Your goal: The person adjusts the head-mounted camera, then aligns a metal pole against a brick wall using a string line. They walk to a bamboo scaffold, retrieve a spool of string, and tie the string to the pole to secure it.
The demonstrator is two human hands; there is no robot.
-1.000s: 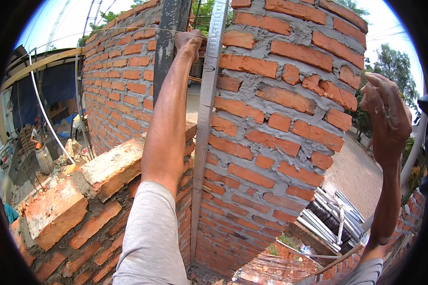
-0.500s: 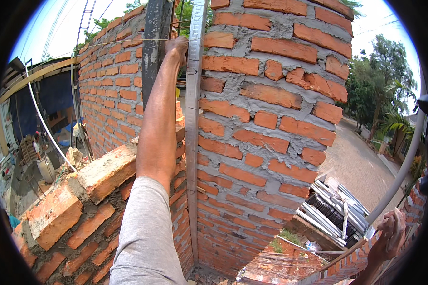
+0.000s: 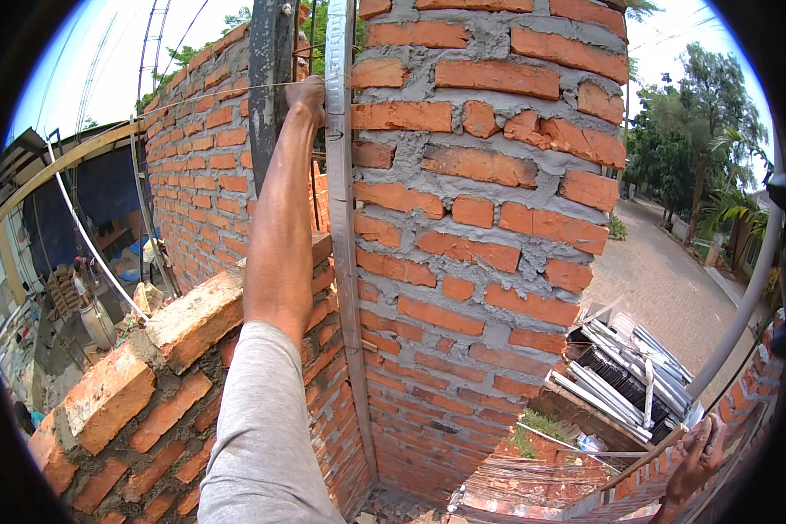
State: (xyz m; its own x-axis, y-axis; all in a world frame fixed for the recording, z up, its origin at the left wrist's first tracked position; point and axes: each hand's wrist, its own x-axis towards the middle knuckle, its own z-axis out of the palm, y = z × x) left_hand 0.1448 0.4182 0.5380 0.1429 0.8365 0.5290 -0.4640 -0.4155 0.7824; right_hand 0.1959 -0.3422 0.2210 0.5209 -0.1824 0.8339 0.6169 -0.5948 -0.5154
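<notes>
My left hand, at the end of a raised arm in a grey sleeve, is closed against the left edge of a long upright metal straightedge. Its fingertips are hidden. A thin string runs level past this hand. Behind it stands a dark post. The straightedge stands along the left edge of a tall brick wall with grey mortar joints. At the lower right, my right hand has curled fingers with pale dust on them; whatever they might hold cannot be made out.
A lower brick wall with loose-edged top bricks slopes across the left. Another brick wall rises behind. Metal tubes lie piled below at the right, near a grey pipe and a paved road. Sacks stand at far left.
The view has shifted slightly, so the wall and straightedge appear a little further left. My left hand stays by the straightedge; my right hand appears slightly lower.
</notes>
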